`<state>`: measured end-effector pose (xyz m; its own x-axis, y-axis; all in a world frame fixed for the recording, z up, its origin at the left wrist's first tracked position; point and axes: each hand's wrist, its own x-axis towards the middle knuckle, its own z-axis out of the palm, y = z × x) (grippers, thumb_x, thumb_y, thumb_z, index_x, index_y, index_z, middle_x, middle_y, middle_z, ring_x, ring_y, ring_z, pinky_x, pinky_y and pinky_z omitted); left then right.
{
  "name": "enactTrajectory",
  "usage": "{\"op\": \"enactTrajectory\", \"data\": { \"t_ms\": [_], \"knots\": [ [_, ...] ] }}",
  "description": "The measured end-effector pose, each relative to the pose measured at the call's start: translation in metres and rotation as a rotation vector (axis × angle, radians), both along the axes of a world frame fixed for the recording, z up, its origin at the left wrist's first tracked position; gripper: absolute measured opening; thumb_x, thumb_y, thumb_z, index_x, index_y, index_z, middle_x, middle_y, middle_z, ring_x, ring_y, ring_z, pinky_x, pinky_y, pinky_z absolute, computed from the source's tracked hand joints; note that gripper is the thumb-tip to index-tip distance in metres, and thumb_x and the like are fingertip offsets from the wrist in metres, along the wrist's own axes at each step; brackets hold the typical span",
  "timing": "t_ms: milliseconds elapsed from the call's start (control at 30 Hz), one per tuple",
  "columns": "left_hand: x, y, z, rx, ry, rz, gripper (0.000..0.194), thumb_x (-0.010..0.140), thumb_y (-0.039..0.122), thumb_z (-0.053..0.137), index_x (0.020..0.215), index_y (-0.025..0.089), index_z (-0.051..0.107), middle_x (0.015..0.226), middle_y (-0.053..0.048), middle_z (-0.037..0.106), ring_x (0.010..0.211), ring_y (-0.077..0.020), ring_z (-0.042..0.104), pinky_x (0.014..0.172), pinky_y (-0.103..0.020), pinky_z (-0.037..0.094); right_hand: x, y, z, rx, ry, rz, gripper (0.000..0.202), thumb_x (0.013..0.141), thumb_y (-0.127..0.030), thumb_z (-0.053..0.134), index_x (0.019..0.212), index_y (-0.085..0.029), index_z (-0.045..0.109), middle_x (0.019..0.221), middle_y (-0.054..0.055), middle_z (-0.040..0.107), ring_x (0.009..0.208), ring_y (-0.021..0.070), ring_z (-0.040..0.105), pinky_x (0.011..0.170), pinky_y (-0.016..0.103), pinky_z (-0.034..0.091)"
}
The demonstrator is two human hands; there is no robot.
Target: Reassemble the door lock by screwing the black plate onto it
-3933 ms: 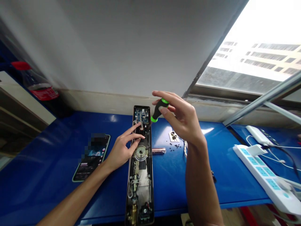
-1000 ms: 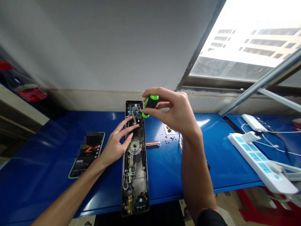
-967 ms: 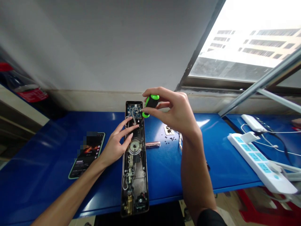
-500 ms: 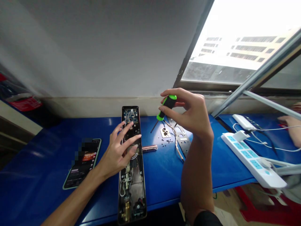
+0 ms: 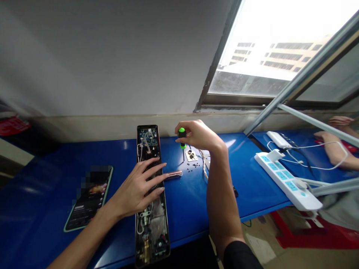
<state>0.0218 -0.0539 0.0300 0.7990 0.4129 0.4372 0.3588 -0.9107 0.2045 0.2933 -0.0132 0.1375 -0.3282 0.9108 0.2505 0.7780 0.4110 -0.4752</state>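
Note:
My right hand point(image 5: 198, 135) grips a green-and-black screwdriver point(image 5: 182, 137) by its handle, shaft pointing down near the tabletop. Just right of the tip are a small square metal plate with a black part on it point(image 5: 192, 155) and several tiny dark screws point(image 5: 193, 166). Spread fingers of my left hand point(image 5: 144, 181) lie across a long, narrow opened housing point(image 5: 165, 216), covering its middle. Inside that housing a blue circuit board point(image 5: 149, 137) shows at the far end, with a brass fitting point(image 5: 146, 249) at the near end. A copper-coloured cylinder point(image 5: 174, 174) lies beside it.
A phone point(image 5: 91, 201) lies on the blue table point(image 5: 190, 216) at left, with a dark bottle with a red label point(image 5: 14, 126) behind. A white power strip point(image 5: 288, 183) and metal frame bars point(image 5: 280, 95) are at right. Another person's arm point(image 5: 333, 149) rests beyond them.
My right hand has turned the screwdriver from slanted to nearly upright and lowered it toward the table. My left hand has slid nearer along the housing, uncovering the circuit board. The camera view has shifted slightly.

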Motion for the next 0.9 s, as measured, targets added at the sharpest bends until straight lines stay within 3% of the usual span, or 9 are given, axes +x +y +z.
{"op": "enactTrajectory", "data": {
  "t_ms": [167,400,633,900],
  "knots": [
    [0.003,-0.001,-0.002,-0.025,-0.169,0.041,0.037,0.096,0.02,0.058,0.132,0.025,0.065,0.142,-0.009,0.062,0.138,-0.0328,0.046,0.108,-0.056,0.048,-0.005,-0.009,0.007,0.049,0.064,0.005,0.019,0.081,-0.028,0.072,0.097,-0.019,0.071,0.081,0.002,0.068,0.069,0.0127,0.058,0.07,0.03,0.05],
    [0.0,0.005,-0.003,-0.011,-0.381,0.24,0.028,0.092,0.018,0.066,0.119,0.023,0.068,0.123,-0.008,0.07,0.125,-0.0278,0.055,0.106,-0.051,0.05,-0.024,-0.032,0.027,0.371,0.399,-0.072,0.025,0.084,-0.035,0.07,0.104,-0.021,0.069,0.093,0.002,0.069,0.08,0.0146,0.067,0.069,0.029,0.058],
    [-0.001,0.004,-0.005,0.001,-0.356,0.218,0.035,0.089,0.029,0.074,0.122,0.023,0.067,0.121,-0.009,0.071,0.123,-0.0297,0.056,0.102,-0.054,0.052,-0.042,-0.032,0.028,0.376,0.502,-0.043,0.03,0.083,-0.041,0.071,0.107,-0.023,0.067,0.096,0.002,0.067,0.083,0.0159,0.067,0.068,0.03,0.062],
    [0.001,0.003,-0.006,0.01,-0.42,0.213,0.02,0.091,0.018,0.07,0.111,0.021,0.07,0.106,-0.005,0.076,0.116,-0.0251,0.059,0.097,-0.045,0.056,-0.059,-0.03,0.022,0.38,0.547,-0.03,0.025,0.085,-0.038,0.071,0.104,-0.022,0.066,0.093,0.001,0.065,0.078,0.014,0.065,0.067,0.029,0.061]
  ]
}}
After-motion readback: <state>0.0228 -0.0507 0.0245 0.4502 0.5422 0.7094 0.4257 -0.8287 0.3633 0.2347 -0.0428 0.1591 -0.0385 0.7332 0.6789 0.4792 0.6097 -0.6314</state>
